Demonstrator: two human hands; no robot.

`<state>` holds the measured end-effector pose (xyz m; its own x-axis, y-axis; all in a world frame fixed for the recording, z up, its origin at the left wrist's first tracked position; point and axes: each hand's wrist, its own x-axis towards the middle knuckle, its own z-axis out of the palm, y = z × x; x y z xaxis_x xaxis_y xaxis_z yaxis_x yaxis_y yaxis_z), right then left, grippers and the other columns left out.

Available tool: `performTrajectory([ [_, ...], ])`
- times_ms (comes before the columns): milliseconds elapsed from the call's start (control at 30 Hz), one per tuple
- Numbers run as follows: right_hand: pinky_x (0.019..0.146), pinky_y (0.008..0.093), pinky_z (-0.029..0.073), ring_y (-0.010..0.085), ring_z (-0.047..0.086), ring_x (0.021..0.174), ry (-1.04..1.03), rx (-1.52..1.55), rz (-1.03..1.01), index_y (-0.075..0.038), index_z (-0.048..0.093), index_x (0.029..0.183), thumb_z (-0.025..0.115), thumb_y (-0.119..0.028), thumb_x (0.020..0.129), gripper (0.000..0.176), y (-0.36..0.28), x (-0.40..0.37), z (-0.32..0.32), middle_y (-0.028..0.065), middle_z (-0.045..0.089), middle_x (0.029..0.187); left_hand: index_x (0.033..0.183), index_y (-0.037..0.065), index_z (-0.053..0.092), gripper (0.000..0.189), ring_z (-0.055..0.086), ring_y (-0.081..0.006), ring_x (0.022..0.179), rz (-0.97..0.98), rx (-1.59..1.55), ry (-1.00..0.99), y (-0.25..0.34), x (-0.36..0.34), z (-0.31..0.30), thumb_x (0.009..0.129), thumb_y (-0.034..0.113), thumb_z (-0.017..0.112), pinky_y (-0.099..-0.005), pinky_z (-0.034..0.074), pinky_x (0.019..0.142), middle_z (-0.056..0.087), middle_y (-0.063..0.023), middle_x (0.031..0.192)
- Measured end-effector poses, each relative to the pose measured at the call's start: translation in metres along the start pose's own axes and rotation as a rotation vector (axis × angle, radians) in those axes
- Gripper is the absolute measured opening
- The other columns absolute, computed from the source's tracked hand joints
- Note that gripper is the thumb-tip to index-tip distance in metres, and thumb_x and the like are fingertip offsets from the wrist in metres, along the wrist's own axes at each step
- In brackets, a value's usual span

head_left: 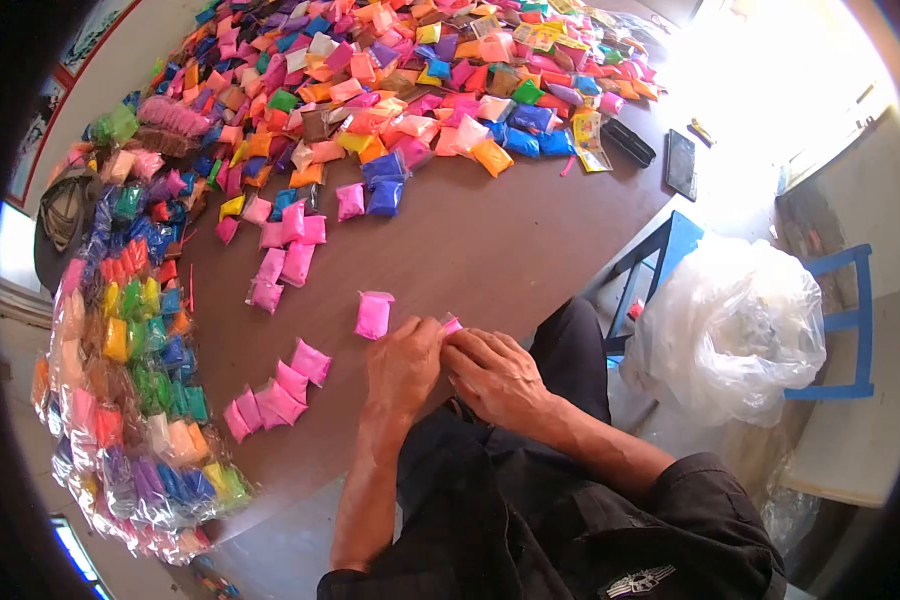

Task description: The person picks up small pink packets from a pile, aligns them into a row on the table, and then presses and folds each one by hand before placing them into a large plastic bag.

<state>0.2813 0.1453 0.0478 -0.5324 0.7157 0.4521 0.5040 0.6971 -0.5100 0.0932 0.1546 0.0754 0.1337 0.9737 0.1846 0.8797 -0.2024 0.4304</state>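
Note:
At the table's near edge, my left hand point(406, 358) and my right hand point(494, 374) meet with bent, closed fingers. Between them they pinch a small pink packet point(451, 325), mostly hidden by the fingers. Just beyond my left hand a pink packet point(374, 315) lies by itself on the brown table point(470, 240). To the left, several pink packets point(280, 396) rest side by side in a slanting row. Farther off, another group of pink packets point(296, 262) lies loosely together.
A large heap of coloured packets point(390, 90) covers the far table. Bundled packets in clear film point(150, 400) line the left edge, with a cap point(65, 215) beside them. A black case point(628, 143) and phone point(681, 164) lie far right. A plastic bag point(730, 325) sits on a blue chair point(858, 320).

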Motion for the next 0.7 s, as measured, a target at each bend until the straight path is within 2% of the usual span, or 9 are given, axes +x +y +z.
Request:
performTrajectory([
  [67, 0.104, 0.0463, 0.054, 0.0331, 0.066, 0.128, 0.004, 0.0, -0.002, -0.001, 0.066, 0.133, 0.08, -0.01, 0.084, 0.051, 0.0, 0.002, 0.0, 0.0145, 0.065, 0.135, 0.09, 0.009, 0.066, 0.017, 0.073, -0.0364, 0.083, -0.025, 0.054, -0.038, -0.003, 0.004, 0.003, 0.104, 0.019, 0.069, -0.0488, 0.057, 0.07, 0.072, -0.0108, 0.089],
  [233, 0.104, 0.0462, 0.053, 0.0333, 0.066, 0.128, -0.003, -0.001, 0.005, -0.002, 0.067, 0.131, 0.08, -0.011, 0.085, 0.049, -0.001, 0.001, 0.0, 0.0149, 0.065, 0.135, 0.089, 0.009, 0.066, 0.019, 0.073, -0.0371, 0.082, 0.021, -0.007, 0.025, -0.011, 0.013, 0.007, 0.105, 0.019, 0.068, -0.0482, 0.057, 0.069, 0.071, -0.0114, 0.087],
  [367, 0.102, 0.0459, 0.054, 0.0331, 0.066, 0.127, 0.035, -0.003, 0.01, -0.002, 0.067, 0.13, 0.08, -0.01, 0.085, 0.048, 0.0, -0.001, 0.002, 0.0146, 0.065, 0.134, 0.089, 0.009, 0.066, 0.02, 0.073, -0.0376, 0.082, 0.015, -0.087, -0.047, -0.006, 0.006, 0.002, 0.106, 0.021, 0.067, -0.0481, 0.057, 0.069, 0.071, -0.0116, 0.085],
  [567, 0.102, 0.0456, 0.054, 0.0332, 0.066, 0.127, 0.041, 0.01, 0.007, -0.001, 0.067, 0.13, 0.08, -0.01, 0.086, 0.047, 0.0, 0.0, 0.002, 0.015, 0.066, 0.134, 0.088, 0.009, 0.066, 0.023, 0.072, -0.0367, 0.081, 0.017, 0.03, -0.027, -0.008, 0.013, 0.006, 0.106, 0.023, 0.068, -0.0473, 0.056, 0.068, 0.071, -0.0111, 0.085],
  [700, 0.103, 0.0457, 0.054, 0.033, 0.066, 0.127, 0.056, 0.007, 0.005, -0.001, 0.068, 0.13, 0.08, -0.01, 0.086, 0.047, 0.0, -0.003, 0.003, 0.0152, 0.066, 0.134, 0.095, 0.007, 0.074, 0.015, 0.072, -0.0383, 0.084, -0.023, -0.07, -0.059, -0.003, 0.009, -0.002, 0.103, 0.019, 0.07, -0.0486, 0.054, 0.071, 0.073, -0.0144, 0.089],
])
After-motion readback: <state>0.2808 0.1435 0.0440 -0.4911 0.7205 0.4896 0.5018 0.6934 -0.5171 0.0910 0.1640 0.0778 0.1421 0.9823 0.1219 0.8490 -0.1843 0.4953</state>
